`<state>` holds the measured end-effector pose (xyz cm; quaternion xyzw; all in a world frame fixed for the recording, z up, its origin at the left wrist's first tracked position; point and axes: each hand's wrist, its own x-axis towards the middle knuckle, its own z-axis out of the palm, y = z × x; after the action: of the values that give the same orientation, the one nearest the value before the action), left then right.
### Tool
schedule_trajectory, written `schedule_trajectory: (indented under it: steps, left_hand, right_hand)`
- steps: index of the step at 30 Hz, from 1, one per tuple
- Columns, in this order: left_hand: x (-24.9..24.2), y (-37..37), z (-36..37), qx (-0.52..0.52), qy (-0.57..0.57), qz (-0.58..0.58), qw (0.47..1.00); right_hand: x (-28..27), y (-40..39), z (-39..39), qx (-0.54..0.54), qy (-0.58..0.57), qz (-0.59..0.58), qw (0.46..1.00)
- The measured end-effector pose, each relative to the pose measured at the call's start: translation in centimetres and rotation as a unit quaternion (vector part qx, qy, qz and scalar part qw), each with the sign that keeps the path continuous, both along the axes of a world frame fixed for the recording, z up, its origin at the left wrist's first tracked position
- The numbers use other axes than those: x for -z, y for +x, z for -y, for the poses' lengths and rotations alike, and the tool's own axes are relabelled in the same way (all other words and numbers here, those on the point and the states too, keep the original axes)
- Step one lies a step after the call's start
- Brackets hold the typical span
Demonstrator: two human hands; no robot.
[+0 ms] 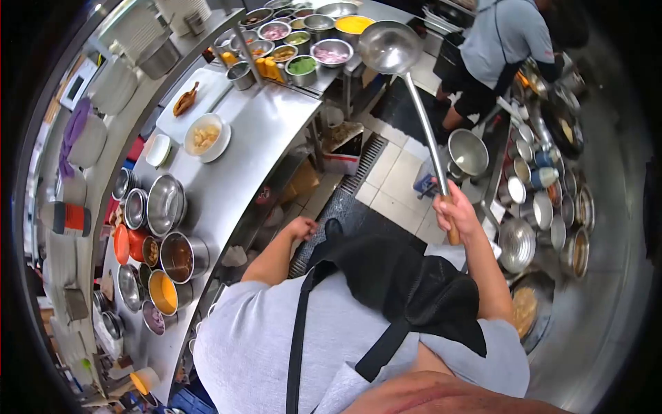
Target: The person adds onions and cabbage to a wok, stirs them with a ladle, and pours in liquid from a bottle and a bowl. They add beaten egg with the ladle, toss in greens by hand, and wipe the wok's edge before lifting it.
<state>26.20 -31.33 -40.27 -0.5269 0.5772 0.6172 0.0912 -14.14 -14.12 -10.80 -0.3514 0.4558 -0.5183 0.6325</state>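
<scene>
My right hand is wrapped around the wooden grip of a long steel ladle. Its wide, shiny bowl is raised ahead of me, over the aisle. To the left, my left hand hangs beside the black apron near the counter's edge, fingers curled in and nothing visible in them. A wok with pale brown food lies beyond my right elbow. Between the right hand and the other person stands a deep metal bowl.
On the left, a steel counter carries a white bowl of food, a cutting board and several sauce pots. Ingredient bowls crowd its far end. Another person stands ahead right. Seasoning pots line the right side.
</scene>
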Motion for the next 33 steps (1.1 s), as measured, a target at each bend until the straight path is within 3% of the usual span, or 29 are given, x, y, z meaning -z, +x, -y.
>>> schedule_trajectory:
  steps: [1,4,7,9,10,12,13,14,15,16,17,19,20,22,26,28,30,32,33]
  left_hand:
    - [1.0,2.5,0.2,-0.015,0.011,0.02,1.0]
    - [3.3,9.2,0.9,-0.067,0.03,0.062,0.995]
    - [3.8,13.2,1.5,-0.143,0.062,0.061,0.986]
    - [8.1,15.7,1.7,-0.177,0.071,0.001,0.982]
    - [7.6,15.9,1.4,-0.172,0.038,-0.014,0.984]
    - [5.2,15.5,0.4,-0.16,-0.012,-0.024,0.987]
    - [1.6,14.4,-0.1,-0.168,-0.003,0.01,0.986]
    - [2.7,14.8,0.1,-0.167,-0.004,0.007,0.986]
    - [4.5,15.7,-0.4,-0.185,0.061,-0.071,0.978]
    - [6.7,16.2,-1.2,-0.201,0.124,-0.147,0.961]
    - [8.9,16.2,-2.0,-0.201,0.123,-0.147,0.961]
    - [12.1,16.3,-3.4,-0.171,-0.048,-0.057,0.982]
    - [12.0,16.7,-3.9,-0.173,-0.049,-0.056,0.982]
    - [11.5,17.1,-4.7,-0.295,0.063,-0.087,0.949]
    - [10.6,18.2,-4.6,-0.29,0.06,-0.037,0.954]
    - [10.1,18.9,-4.3,-0.285,0.052,-0.005,0.957]
    - [9.4,19.3,-4.0,-0.28,0.042,0.026,0.959]
    - [8.8,18.8,-3.4,-0.278,0.038,0.042,0.959]
    - [8.4,18.0,-2.8,-0.249,-0.011,0.051,0.967]
  right_hand:
    - [-0.1,0.5,3.0,-0.008,0.002,-0.006,1.0]
    - [0.5,0.8,12.5,-0.078,0.045,0.138,0.986]
    - [2.1,1.4,21.0,-0.078,0.073,0.155,0.982]
    - [2.7,1.3,26.0,-0.032,0.094,0.136,0.986]
    - [2.6,1.2,28.6,-0.029,0.089,0.133,0.987]
    - [2.1,0.9,33.3,0.046,0.08,0.029,0.995]
    - [1.7,1.1,35.6,0.081,0.073,-0.039,0.993]
    - [1.3,1.3,37.9,0.115,0.067,-0.107,0.985]
    - [1.3,1.2,40.1,0.115,0.066,-0.109,0.985]
    - [1.7,1.1,42.4,0.139,0.044,-0.235,0.961]
    - [2.0,0.9,44.2,0.161,0.019,-0.355,0.921]
    - [2.3,0.5,46.4,0.162,0.021,-0.352,0.922]
    - [2.6,0.4,47.2,0.163,0.024,-0.35,0.922]
    - [3.2,0.2,48.2,0.161,0.025,-0.356,0.92]
    - [4.4,-1.3,49.7,0.135,0.034,-0.343,0.929]
    - [2.9,-1.1,49.8,0.142,0.064,-0.226,0.962]
    - [1.7,-1.4,50.0,0.129,0.08,-0.193,0.969]
    - [1.2,-2.6,50.2,0.105,0.088,0.011,0.991]
    - [1.1,-3.1,50.2,0.104,0.089,0.012,0.991]
